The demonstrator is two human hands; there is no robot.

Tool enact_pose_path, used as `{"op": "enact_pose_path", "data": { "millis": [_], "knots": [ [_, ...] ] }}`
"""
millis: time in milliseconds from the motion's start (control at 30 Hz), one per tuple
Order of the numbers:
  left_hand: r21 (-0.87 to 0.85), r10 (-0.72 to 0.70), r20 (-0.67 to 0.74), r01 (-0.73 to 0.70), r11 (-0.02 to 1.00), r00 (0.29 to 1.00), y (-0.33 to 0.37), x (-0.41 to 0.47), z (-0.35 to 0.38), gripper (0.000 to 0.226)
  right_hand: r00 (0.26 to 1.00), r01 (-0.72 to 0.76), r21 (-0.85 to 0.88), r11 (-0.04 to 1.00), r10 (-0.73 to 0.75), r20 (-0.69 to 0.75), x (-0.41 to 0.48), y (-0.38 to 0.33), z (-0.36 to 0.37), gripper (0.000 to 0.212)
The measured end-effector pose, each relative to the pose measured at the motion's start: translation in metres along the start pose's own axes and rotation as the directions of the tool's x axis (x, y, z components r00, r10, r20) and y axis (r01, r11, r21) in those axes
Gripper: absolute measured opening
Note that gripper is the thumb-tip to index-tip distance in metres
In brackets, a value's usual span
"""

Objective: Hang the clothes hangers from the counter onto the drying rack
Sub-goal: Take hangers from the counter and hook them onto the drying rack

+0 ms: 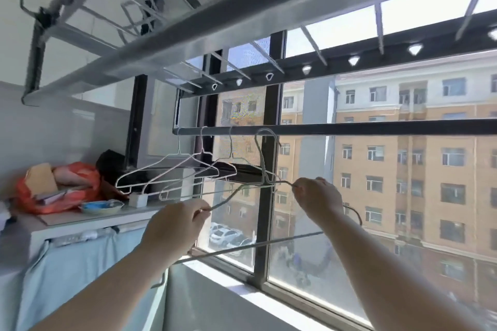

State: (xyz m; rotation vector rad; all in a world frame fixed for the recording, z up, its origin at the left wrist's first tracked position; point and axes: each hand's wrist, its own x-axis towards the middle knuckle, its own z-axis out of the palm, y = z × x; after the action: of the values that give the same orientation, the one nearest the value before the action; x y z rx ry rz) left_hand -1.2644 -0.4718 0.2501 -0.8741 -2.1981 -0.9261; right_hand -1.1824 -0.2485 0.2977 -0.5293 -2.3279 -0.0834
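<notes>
Head view.

- **Wire hanger**: one, in hand. The left hand pinches its left shoulder. The right hand pinches its right shoulder, nearer the neck.
- **Position:** long axis crosswise, roughly along the drying rack rail. The hook is above both hands, at the rail; seating not discernible.
- **Hung hangers**: three, left of it on the rail.
- **Tabletop**, lower left: no hangers discernible.
</notes>
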Motion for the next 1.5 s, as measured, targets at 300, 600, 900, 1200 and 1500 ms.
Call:
{"op": "enact_pose_path", "data": {
  "millis": [300,600,900,1200,1500],
  "knots": [
    [-0.022,0.139,-0.061,-0.141,0.99,0.988,-0.062,0.077,0.019,0.021,0.993,-0.112,-0.038,0.993,0.114,0.027,0.045,-0.037,0.041,0.035],
    [-0.115,0.045,-0.079,-0.054,0.992,0.996,-0.081,0.137,0.036,0.019,0.983,-0.182,-0.122,0.976,0.177,-0.055,0.096,-0.027,0.028,0.06],
    [-0.086,0.05,-0.044,-0.053,0.995,0.998,-0.069,0.175,0.057,0.021,0.977,-0.211,-0.39,0.896,0.177,-0.121,0.137,-0.011,0.007,0.066],
    [-0.103,0.015,0.037,-0.011,0.995,0.999,-0.05,0.184,0.08,0.023,0.977,-0.212,-0.448,0.869,0.188,-0.098,0.147,0.006,0.003,0.066],
    [-0.05,0.02,0.081,-0.016,0.999,0.997,-0.036,0.182,0.101,0.025,0.99,-0.144,-0.489,0.86,0.127,-0.068,0.146,0.008,0.006,0.069]
  ]
}}
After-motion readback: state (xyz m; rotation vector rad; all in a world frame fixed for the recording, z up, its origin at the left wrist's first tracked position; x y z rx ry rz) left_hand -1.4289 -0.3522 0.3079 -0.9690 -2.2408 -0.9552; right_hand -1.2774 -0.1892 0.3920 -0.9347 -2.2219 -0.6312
